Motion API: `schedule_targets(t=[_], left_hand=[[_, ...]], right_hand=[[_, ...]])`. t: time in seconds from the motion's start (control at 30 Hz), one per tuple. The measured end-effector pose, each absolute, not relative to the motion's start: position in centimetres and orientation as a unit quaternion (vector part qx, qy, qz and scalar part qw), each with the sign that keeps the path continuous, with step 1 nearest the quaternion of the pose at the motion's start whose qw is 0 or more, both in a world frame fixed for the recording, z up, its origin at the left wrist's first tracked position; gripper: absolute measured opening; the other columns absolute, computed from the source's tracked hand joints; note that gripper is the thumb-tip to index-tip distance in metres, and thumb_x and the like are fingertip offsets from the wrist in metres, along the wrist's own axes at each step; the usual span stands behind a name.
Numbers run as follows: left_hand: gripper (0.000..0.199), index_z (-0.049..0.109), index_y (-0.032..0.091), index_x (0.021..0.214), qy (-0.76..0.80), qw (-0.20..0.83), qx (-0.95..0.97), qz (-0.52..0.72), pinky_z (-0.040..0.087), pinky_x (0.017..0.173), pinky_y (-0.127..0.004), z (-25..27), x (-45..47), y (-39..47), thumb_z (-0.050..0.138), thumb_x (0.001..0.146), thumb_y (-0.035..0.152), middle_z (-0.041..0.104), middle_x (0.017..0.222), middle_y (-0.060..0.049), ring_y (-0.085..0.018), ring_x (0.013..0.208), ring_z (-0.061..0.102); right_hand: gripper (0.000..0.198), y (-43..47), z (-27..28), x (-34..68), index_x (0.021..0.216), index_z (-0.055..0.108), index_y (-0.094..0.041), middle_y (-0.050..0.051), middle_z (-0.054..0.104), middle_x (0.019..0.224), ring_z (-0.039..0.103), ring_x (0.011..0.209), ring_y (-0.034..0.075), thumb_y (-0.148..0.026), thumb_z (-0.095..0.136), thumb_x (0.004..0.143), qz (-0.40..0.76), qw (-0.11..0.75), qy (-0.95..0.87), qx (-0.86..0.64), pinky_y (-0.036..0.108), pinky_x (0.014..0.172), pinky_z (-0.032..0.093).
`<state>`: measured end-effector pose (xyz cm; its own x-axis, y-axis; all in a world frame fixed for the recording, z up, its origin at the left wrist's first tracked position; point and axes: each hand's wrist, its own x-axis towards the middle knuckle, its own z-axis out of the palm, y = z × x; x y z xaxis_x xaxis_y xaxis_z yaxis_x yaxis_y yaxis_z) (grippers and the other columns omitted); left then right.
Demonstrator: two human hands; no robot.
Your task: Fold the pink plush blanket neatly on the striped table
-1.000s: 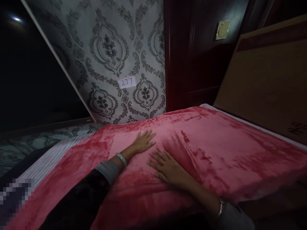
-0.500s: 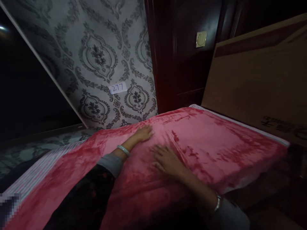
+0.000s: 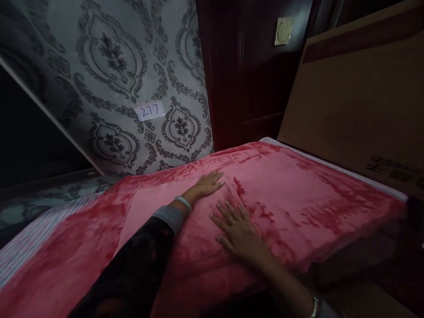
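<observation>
Both hands (image 3: 225, 207) farther across blanket (image 3: 298, 194)

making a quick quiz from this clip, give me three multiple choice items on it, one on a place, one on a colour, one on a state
1. Where does the paper label 277 sit?
A. on the patterned wallpaper
B. on the blanket
C. on the cardboard

2. What colour is the blanket?
A. blue
B. pink-red
C. green

3. How do the left hand and right hand lie?
A. clenched in fists
B. lifted off the blanket
C. open, flat on the blanket

Answers:
1 A, the label is stuck on the grey damask wall.
2 B, the plush fabric shows pink and red.
3 C, both palms press down, fingers spread.
</observation>
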<state>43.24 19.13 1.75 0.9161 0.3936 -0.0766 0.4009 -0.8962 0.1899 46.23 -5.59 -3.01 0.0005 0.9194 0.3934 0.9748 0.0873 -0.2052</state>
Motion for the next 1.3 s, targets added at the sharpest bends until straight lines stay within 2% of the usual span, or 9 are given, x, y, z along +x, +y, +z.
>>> schedule_targets(t=[0.17, 0.23, 0.3, 0.4, 0.5, 0.7, 0.87, 1.03, 1.3], left_hand=[[0.066, 0.03, 0.021, 0.157, 0.203, 0.098, 0.974, 0.012, 0.02, 0.122, -0.031, 1.6, 43.5, 19.8, 0.02, 0.101, 0.056, 0.033, 0.162, -0.005, -0.015, 0.149, 0.029], [0.065, 0.03, 0.023, 0.156, 0.211, 0.089, 0.973, 0.019, 0.021, 0.123, -0.035, 1.6, 43.6, 19.5, 0.019, 0.101, 0.055, 0.034, 0.162, -0.004, -0.016, 0.149, 0.03], [0.065, 0.029, 0.024, 0.157, 0.228, 0.075, 0.971, 0.018, 0.017, 0.123, -0.048, 2.0, 43.7, 18.8, 0.022, 0.1, 0.056, 0.033, 0.162, -0.006, -0.023, 0.149, 0.029], [0.071, 0.028, 0.019, 0.157, 0.259, 0.053, 0.964, 0.019, 0.005, 0.12, -0.063, 3.3, 43.6, 17.8, 0.029, 0.098, 0.059, 0.027, 0.163, -0.014, -0.033, 0.151, 0.021], [0.071, 0.025, 0.021, 0.158, 0.258, 0.036, 0.966, 0.007, -0.001, 0.121, -0.06, 5.0, 42.2, 17.2, 0.03, 0.098, 0.06, 0.02, 0.166, -0.013, -0.031, 0.153, 0.014], [0.066, 0.024, 0.027, 0.158, 0.235, 0.061, 0.968, -0.058, 0.007, 0.122, -0.055, 7.0, 33.4, 16.1, 0.026, 0.1, 0.059, 0.017, 0.167, -0.007, -0.027, 0.154, 0.013], [0.063, 0.026, 0.032, 0.157, 0.26, 0.046, 0.964, -0.022, 0.011, 0.121, -0.061, 4.4, 27.2, 14.3, 0.029, 0.1, 0.057, 0.017, 0.167, -0.006, -0.03, 0.154, 0.012], [0.06, 0.028, 0.031, 0.157, 0.259, 0.006, 0.965, 0.038, 0.008, 0.121, -0.061, 1.4, 26.3, 13.3, 0.028, 0.101, 0.054, 0.021, 0.166, -0.006, -0.029, 0.154, 0.012], [0.065, 0.024, 0.028, 0.158, 0.266, 0.061, 0.962, -0.012, 0.01, 0.122, -0.057, 3.1, 24.5, 13.0, 0.031, 0.1, 0.057, 0.019, 0.167, -0.006, -0.027, 0.154, 0.014]], right_hand=[[0.057, -5.7, -3.1, 46.3, 0.151, 0.044, -0.034, 0.005, 0.034, 0.16, 0.025, 0.149, 0.033, -0.045, 0.055, 0.097, -0.063, 0.222, -0.702, -0.674, 0.059, 0.119, 0.018], [0.056, -5.7, -3.2, 46.2, 0.151, 0.044, -0.034, 0.005, 0.034, 0.16, 0.026, 0.148, 0.033, -0.045, 0.055, 0.097, -0.068, 0.22, -0.701, -0.675, 0.059, 0.119, 0.017], [0.056, -5.6, -3.3, 46.2, 0.151, 0.044, -0.034, 0.005, 0.035, 0.16, 0.026, 0.148, 0.033, -0.045, 0.054, 0.097, -0.076, 0.215, -0.701, -0.676, 0.059, 0.119, 0.018], [0.054, -5.5, -3.4, 46.3, 0.15, 0.044, -0.033, 0.005, 0.034, 0.16, 0.026, 0.148, 0.033, -0.044, 0.053, 0.098, -0.087, 0.204, -0.701, -0.678, 0.059, 0.118, 0.019], [0.054, -5.7, -3.4, 46.6, 0.151, 0.044, -0.032, 0.006, 0.032, 0.161, 0.026, 0.148, 0.033, -0.044, 0.051, 0.099, -0.092, 0.195, -0.703, -0.677, 0.059, 0.117, 0.02], [0.051, -5.8, -1.5, 45.6, 0.148, 0.049, -0.029, 0.008, 0.037, 0.159, 0.026, 0.148, 0.036, -0.044, 0.049, 0.099, -0.082, 0.187, -0.72, -0.663, 0.064, 0.116, 0.017], [0.053, -5.0, -1.3, 43.1, 0.15, 0.046, -0.032, 0.006, 0.034, 0.16, 0.021, 0.15, 0.034, -0.047, 0.051, 0.098, -0.064, 0.19, -0.756, -0.623, 0.063, 0.118, 0.013], [0.054, -5.0, -2.7, 42.3, 0.151, 0.042, -0.034, 0.002, 0.032, 0.161, 0.018, 0.151, 0.032, -0.047, 0.048, 0.1, -0.064, 0.18, -0.752, -0.631, 0.062, 0.118, 0.015], [0.054, -5.9, -2.1, 44.1, 0.153, 0.039, -0.031, 0.005, 0.033, 0.161, 0.024, 0.149, 0.033, -0.047, 0.04, 0.102, -0.062, 0.147, -0.73, -0.664, 0.062, 0.116, 0.02]])
